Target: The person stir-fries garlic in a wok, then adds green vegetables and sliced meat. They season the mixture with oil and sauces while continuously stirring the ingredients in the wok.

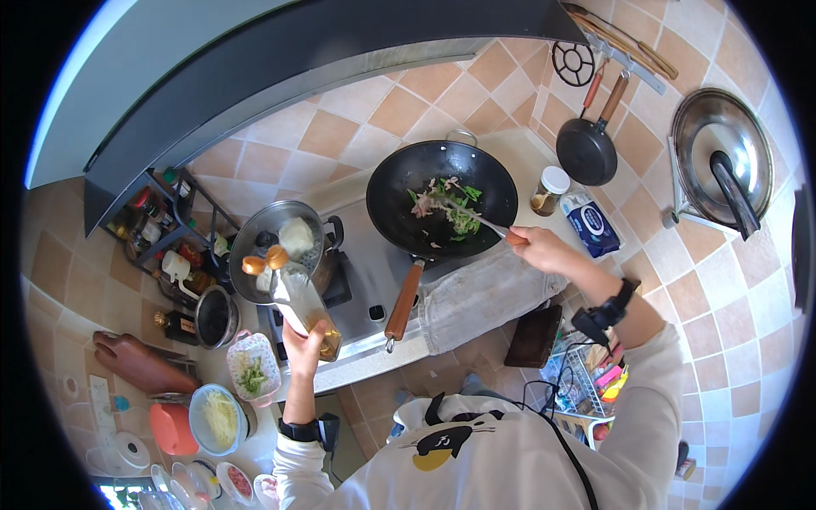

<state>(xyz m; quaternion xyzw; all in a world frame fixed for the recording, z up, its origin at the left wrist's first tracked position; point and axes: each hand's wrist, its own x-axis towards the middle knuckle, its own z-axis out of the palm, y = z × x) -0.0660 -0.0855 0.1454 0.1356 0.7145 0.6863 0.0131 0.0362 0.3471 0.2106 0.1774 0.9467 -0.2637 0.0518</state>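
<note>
My right hand (542, 247) is closed on the wooden handle of a metal spatula (475, 220), whose blade end reaches into a black wok (389, 213). Chopped green pepper (463, 222) and pale meat pieces (426, 205) lie in the wok. The wok's wooden handle (405, 303) points towards me. In my left hand (305, 347) is a clear bottle (306, 306) with some amber liquid at its base; it is tilted away from me, its open neck and flipped orange cap over a steamer pot (239, 255) on the left burner. Pale round food (296, 237) sits in that pot.
A range hood (287, 57) overhangs the stove. Left stand a seasoning rack (204, 204), a dark bowl (217, 317), a patterned dish (234, 382) and a bowl of pale shreds (220, 421). Right are a white-lidded jar (545, 201), a wipes pack (590, 223) and a grey cloth (484, 303).
</note>
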